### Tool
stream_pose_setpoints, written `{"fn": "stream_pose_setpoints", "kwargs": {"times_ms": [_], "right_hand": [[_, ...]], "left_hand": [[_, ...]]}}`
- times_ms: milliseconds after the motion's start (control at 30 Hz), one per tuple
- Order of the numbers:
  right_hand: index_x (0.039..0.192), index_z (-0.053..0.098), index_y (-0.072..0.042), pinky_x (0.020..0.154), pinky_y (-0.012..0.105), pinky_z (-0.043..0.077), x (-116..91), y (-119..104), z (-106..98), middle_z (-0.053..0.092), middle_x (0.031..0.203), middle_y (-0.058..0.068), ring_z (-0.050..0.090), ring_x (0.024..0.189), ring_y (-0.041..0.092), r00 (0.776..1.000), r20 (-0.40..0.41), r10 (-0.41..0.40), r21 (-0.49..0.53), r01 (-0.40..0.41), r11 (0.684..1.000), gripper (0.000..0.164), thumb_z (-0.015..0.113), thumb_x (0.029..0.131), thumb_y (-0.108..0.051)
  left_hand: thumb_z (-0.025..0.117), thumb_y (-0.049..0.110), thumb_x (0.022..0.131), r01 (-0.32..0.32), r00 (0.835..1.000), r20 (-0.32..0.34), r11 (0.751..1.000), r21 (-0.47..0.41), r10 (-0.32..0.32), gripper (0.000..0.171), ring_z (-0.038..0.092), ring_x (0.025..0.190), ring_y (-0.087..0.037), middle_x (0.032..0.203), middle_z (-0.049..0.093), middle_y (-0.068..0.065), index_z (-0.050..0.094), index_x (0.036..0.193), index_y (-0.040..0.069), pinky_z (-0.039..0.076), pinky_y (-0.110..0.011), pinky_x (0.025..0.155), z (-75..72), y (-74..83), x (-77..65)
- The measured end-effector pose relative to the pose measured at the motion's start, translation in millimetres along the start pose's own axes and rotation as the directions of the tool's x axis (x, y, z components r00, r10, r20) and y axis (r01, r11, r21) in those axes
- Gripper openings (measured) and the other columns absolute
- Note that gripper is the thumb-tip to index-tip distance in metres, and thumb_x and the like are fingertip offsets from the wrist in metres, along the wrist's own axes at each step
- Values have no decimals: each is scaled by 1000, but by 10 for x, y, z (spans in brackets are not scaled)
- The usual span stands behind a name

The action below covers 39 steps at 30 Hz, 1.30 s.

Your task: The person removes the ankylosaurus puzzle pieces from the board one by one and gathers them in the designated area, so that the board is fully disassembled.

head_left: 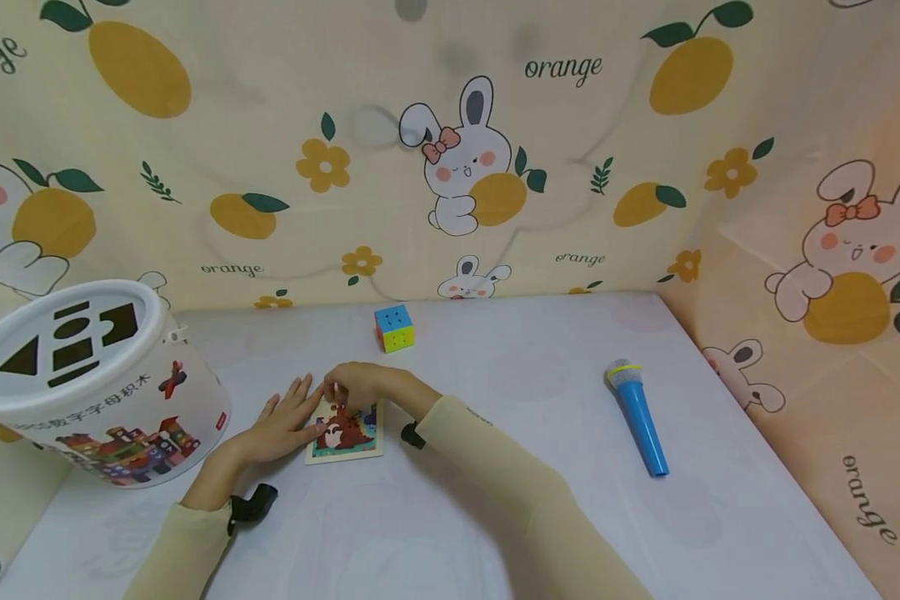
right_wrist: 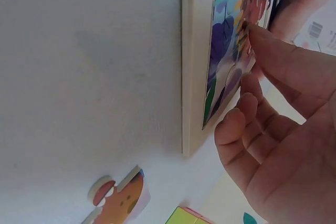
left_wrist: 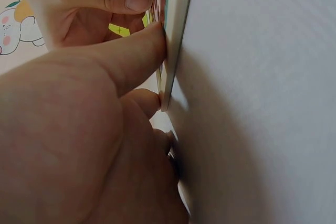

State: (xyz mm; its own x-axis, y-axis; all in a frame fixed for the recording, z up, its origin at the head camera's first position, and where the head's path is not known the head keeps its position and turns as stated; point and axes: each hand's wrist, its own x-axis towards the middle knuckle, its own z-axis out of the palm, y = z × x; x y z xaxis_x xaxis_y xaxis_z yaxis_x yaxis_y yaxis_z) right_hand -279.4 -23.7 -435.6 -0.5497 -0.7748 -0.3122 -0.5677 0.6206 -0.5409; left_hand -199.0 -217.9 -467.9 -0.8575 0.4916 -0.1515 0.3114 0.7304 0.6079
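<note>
A flat wooden jigsaw puzzle (head_left: 356,450) with a colourful dinosaur picture and a pale frame lies on the table. My left hand (head_left: 285,425) rests at its left side with fingers spread; the thumb (left_wrist: 142,53) touches the puzzle's edge. Over the upper part of the board bends my right hand (head_left: 360,385), its fingers curled and the thumb (right_wrist: 275,48) right at the picture's surface. I cannot tell whether a piece sits between these fingertips. A loose orange puzzle piece (right_wrist: 123,198) lies on the table beyond the frame's corner, shown in the right wrist view.
A large white lidded bucket (head_left: 120,400) with shape cut-outs stands at the left, beside the left forearm. Behind the puzzle sits a puzzle cube (head_left: 395,328). A blue toy microphone (head_left: 641,421) lies on the right. Patterned cloth (head_left: 555,150) hangs around the table.
</note>
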Motion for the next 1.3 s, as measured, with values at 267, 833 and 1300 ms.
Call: {"fn": "stream_pose_setpoints", "kwargs": {"times_ms": [267, 833, 1300], "right_hand": [[98, 67, -11, 72, 20, 47, 2, 4, 2, 61, 92, -1, 56, 83, 13, 1000, 2, 30, -12, -30, 999, 18, 77, 86, -3], [100, 67, -6, 71, 19, 46, -1, 8, 11, 60, 92, 1, 54, 84, 13, 1000, 8, -6, 16, 6, 1000, 19, 73, 86, 5], [97, 61, -9, 71, 20, 46, -16, -5, 24, 58, 94, 1, 54, 85, 14, 1000, -16, 6, 1, -6, 1000, 23, 73, 85, 6]], "left_hand": [[52, 32, 103, -2, 1000, -1, 1000, 1, 2, 72, -8, 147, -50, 160, -1, -34, 19, 155, -5, -10, -69, 110, 3, -6, -2], [52, 34, 103, 3, 1000, -2, 1000, 9, -3, 73, -9, 148, -49, 161, -2, -33, 19, 155, -5, -12, -68, 110, 3, -46, 15], [53, 33, 103, 3, 1000, -3, 1000, 7, -3, 73, -8, 148, -49, 161, -1, -33, 20, 155, -6, -11, -68, 111, 0, -31, 7]]}}
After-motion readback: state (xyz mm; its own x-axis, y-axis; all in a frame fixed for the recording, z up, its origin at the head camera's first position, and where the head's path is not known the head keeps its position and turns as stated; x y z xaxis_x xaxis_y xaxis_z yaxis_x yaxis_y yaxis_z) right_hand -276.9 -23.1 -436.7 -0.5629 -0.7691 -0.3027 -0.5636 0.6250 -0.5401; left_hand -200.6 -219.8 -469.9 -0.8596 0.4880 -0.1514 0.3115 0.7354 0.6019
